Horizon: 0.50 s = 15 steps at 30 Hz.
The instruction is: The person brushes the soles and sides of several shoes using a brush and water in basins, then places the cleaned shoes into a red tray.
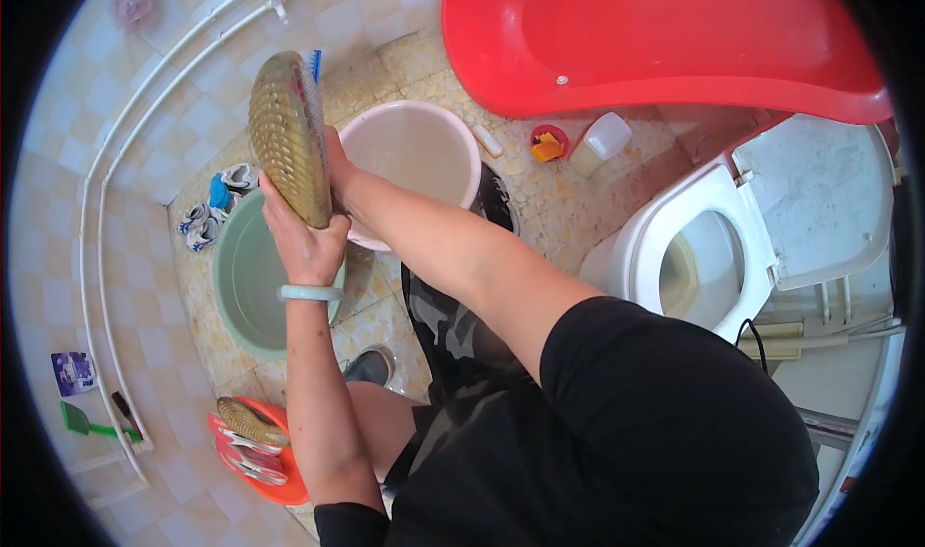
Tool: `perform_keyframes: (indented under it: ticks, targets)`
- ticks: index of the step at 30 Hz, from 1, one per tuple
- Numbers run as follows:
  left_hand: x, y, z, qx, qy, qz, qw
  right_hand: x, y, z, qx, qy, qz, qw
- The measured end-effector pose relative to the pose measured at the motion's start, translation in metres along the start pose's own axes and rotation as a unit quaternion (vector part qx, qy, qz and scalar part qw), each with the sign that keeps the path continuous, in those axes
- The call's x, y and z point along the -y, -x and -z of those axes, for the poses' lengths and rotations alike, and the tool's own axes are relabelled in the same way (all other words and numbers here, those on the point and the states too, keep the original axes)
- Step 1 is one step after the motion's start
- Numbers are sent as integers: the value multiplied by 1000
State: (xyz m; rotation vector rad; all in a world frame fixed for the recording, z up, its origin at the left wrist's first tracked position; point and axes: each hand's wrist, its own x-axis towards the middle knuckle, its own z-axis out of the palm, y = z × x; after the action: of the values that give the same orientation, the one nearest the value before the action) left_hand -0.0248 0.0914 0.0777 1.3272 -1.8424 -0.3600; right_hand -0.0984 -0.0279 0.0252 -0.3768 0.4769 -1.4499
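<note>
A shoe or slipper with a tan, ribbed sole is raised over the floor, sole toward me. My left hand grips it at its lower end, thumb on one side and fingers on the other. My right hand is against its right side; most of those fingers are hidden behind it, so their hold cannot be made out. Just right of the shoe is a pink basin of cloudy water, and below my left hand stands a green basin with water. A pale bracelet circles my left wrist.
Small shoes lie beside the green basin. An orange basin holds more footwear with a tan sole. A blue brush is by the wall. A red tub, a toilet and a plastic container stand to the right.
</note>
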Motion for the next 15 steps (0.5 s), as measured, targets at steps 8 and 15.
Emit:
perform_keyframes:
  ticks: [8, 15]
  targets:
    - [0, -5, -18, 13, 56, 16, 998, -3, -53, 46, -48, 117, 49, 991]
    - [48, -17, 6, -43, 353, 151, 922, 16, -7, 6, -89, 367, 1, 926]
